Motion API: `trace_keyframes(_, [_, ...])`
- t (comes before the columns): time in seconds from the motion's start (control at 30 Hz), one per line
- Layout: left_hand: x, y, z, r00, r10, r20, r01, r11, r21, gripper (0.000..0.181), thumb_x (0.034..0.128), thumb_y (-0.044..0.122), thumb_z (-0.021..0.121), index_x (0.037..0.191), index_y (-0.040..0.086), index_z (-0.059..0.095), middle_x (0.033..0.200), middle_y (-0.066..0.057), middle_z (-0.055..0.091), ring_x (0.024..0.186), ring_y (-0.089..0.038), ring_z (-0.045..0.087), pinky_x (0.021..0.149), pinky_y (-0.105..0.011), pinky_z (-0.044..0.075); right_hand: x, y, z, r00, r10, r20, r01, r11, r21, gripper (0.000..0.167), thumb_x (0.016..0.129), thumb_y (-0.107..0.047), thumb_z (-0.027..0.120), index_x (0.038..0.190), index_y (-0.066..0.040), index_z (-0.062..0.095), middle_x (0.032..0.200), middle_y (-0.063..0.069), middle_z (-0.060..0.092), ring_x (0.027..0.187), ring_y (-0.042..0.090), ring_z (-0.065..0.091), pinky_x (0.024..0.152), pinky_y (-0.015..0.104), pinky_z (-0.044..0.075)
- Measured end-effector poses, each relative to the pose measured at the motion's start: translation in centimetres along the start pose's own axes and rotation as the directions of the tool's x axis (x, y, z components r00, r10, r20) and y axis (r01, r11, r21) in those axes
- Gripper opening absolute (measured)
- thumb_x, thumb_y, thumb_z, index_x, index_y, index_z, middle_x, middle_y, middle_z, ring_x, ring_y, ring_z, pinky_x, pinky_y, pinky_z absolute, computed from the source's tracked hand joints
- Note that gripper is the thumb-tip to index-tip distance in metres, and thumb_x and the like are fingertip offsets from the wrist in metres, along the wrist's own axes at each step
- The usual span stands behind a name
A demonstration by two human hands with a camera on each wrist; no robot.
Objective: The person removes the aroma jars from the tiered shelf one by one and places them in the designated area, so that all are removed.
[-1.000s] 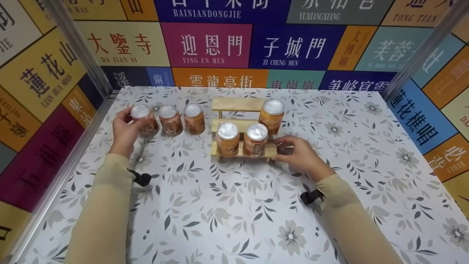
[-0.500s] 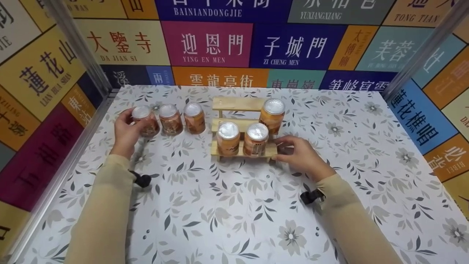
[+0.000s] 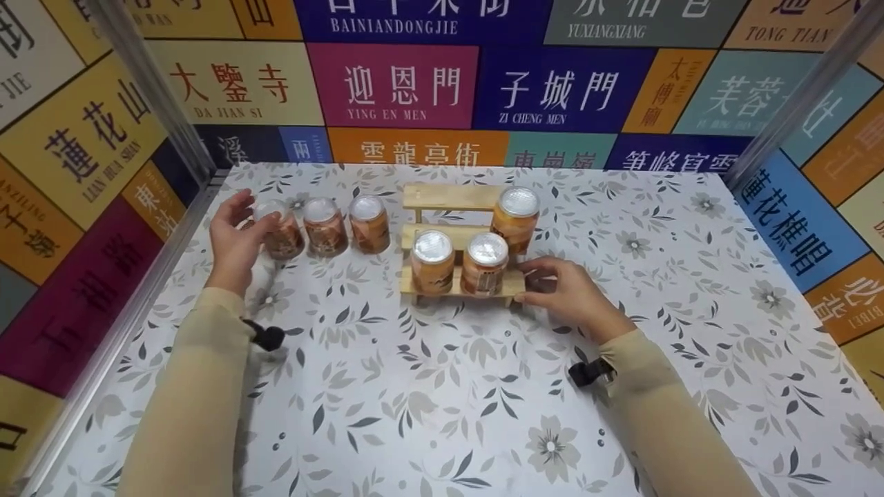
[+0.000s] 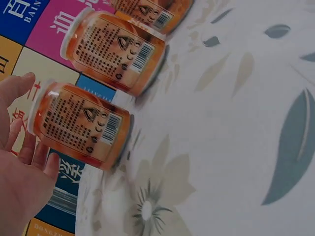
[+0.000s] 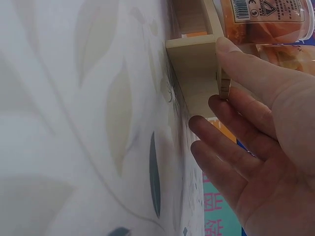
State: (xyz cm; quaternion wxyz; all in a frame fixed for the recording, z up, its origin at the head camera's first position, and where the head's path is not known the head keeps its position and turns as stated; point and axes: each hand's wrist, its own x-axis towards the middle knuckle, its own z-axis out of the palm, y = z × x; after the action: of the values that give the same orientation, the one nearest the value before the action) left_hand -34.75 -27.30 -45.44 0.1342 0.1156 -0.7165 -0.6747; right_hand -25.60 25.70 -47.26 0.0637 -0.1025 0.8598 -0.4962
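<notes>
My left hand [image 3: 233, 248] is spread around the leftmost can [image 3: 284, 241], with thumb and fingers loosened from it. In the left wrist view this orange-labelled can [image 4: 83, 125] stands beside the open fingers [image 4: 42, 157]. Two similar cans, the middle can [image 3: 327, 235] and the right-hand can [image 3: 371, 231], complete its row. My right hand [image 3: 577, 297] pinches the right end of the lowest step of a wooden stepped stand [image 3: 449, 197]. Its thumb lies on top and fingers below. Two cans sit on that step; a third can [image 3: 514, 224] stands higher at the right.
A white tablecloth [image 3: 414, 386] with grey flowers and leaves covers the table. Behind and at both sides rise colourful panels [image 3: 394, 86] with Chinese lettering. Metal posts [image 3: 148, 90] stand at the back corners.
My left hand has let go of the leftmost can, its fingers opening and lifting away. The right hand keeps its hold on the stand. The view has shifted slightly.
</notes>
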Motion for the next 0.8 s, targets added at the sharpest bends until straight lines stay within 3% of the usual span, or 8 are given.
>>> trace_keyframes(0.1, [-0.2, 0.8, 0.5, 0.998, 0.063, 0.004, -0.063, 0.998, 0.006, 0.066, 0.0903, 0.012, 0.079, 0.151, 0.014, 0.052, 0.155, -0.008, 0.048, 0.141, -0.021, 0.042, 0.123, -0.037, 0.035, -0.1, 0.0, -0.1, 1.000, 0.003, -0.003, -0.003, 1.000, 0.006, 0.054, 0.082, -0.003, 0.084, 0.132, 0.002, 0.063, 0.128, 0.024, 0.065, 0.119, 0.041, 0.067, 0.108, 0.046, 0.054])
trace_keyframes(0.27, [-0.7, 1.8, 1.7, 0.994, 0.111, 0.010, -0.112, 0.992, 0.062, 0.060, 0.0917, 0.014, 0.078, 0.148, 0.017, 0.056, 0.155, -0.005, 0.048, 0.145, -0.020, 0.038, 0.123, -0.039, 0.034, 0.0, -0.1, -0.2, 1.000, 0.005, 0.004, -0.005, 1.000, 0.012, 0.054, 0.082, -0.003, 0.084, 0.132, 0.002, 0.063, 0.128, 0.024, 0.065, 0.119, 0.041, 0.067, 0.108, 0.045, 0.054])
trace_keyframes(0.47, [-1.0, 3.0, 3.6, 0.984, 0.174, 0.030, -0.176, 0.981, 0.081, 0.058, 0.0903, 0.012, 0.079, 0.145, 0.013, 0.058, 0.154, -0.004, 0.050, 0.145, -0.018, 0.040, 0.126, -0.033, 0.025, 0.0, -0.1, -0.3, 1.000, -0.006, 0.001, 0.006, 1.000, -0.007, 0.054, 0.082, -0.004, 0.084, 0.132, 0.001, 0.063, 0.127, 0.022, 0.066, 0.119, 0.039, 0.067, 0.107, 0.045, 0.054])
trace_keyframes(0.63, [-1.6, 3.9, 5.7, 0.982, 0.174, 0.080, -0.179, 0.982, 0.065, 0.058, 0.0901, 0.013, 0.080, 0.144, 0.015, 0.059, 0.153, -0.003, 0.052, 0.143, -0.017, 0.043, 0.125, -0.032, 0.031, 0.0, 0.1, -0.2, 1.000, -0.002, -0.001, 0.002, 1.000, -0.013, 0.053, 0.083, -0.004, 0.084, 0.132, 0.000, 0.063, 0.126, 0.021, 0.067, 0.118, 0.038, 0.068, 0.106, 0.044, 0.055])
trace_keyframes(0.8, [-2.3, 4.7, 8.1, 0.970, 0.204, 0.134, -0.208, 0.978, 0.017, 0.055, 0.0889, 0.008, 0.081, 0.140, 0.012, 0.061, 0.147, -0.005, 0.057, 0.136, -0.017, 0.048, 0.121, -0.033, 0.039, 0.0, 0.2, -0.1, 1.000, -0.025, -0.002, 0.025, 1.000, -0.017, 0.052, 0.083, -0.005, 0.085, 0.131, 0.003, 0.064, 0.124, 0.024, 0.068, 0.116, 0.040, 0.068, 0.105, 0.047, 0.056])
